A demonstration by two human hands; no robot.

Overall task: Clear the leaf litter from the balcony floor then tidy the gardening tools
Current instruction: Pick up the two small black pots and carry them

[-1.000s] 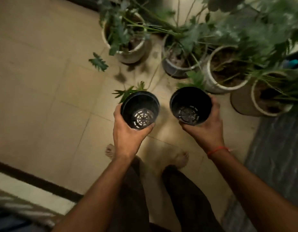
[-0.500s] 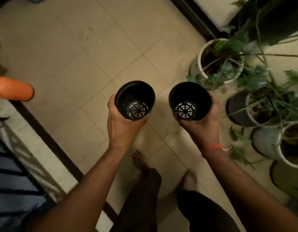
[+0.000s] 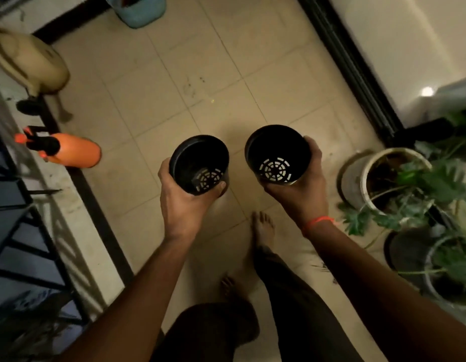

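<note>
No readable txt, labels, brands or nos. anywhere in view.

- Both forearms (image 3: 137,291) are bare to the bottom edge of the view, with no sleeves showing.
- A thin orange-red thread bracelet (image 3: 318,221) circles the right wrist, with a small loose end sticking out at its outer side.
- Dark, loose trousers (image 3: 292,296) cover both legs down to the ankles.
- Both feet (image 3: 263,226) are bare.
</note>
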